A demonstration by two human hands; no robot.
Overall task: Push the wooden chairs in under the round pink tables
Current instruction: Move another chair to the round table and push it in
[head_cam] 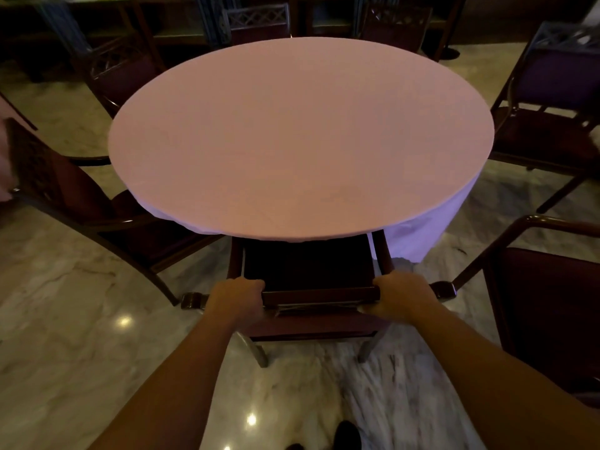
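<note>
- Right now, centre of view: round table w/ smooth pink cloth (298,138), cloth hanging down the side at lower right.
- Dark wooden chair w/ deep red seat (308,264) sits at near edge of table; front of seat and both armrests go under the tabletop rim, back part of seat in the open.
- Left hand (238,297) grips left end of chair's top back rail, fingers curled over the front of it.
- Right hand (401,295) grips right end of same rail, fingers wrapped over, thumb beneath.
- Both forearms reach in from bottom of frame, roughly parallel.
- Chair's rear legs stand on pale marbled floor (81,336), which shows bright light reflections.
- Left side: second dark wooden armchair (81,203), angled, seat partly under table edge.
- Right side, near: another dark red armchair (548,306), apart from table, armrest end just beside the right hand.
- Right side, far: armchair w/ purple-looking back (552,118), standing clear of table.
- Far side: three more chairs behind table, two straight across and one at far left, seats hidden by the tabletop.
- Dark shoe tips (347,433) at bottom edge.
</note>
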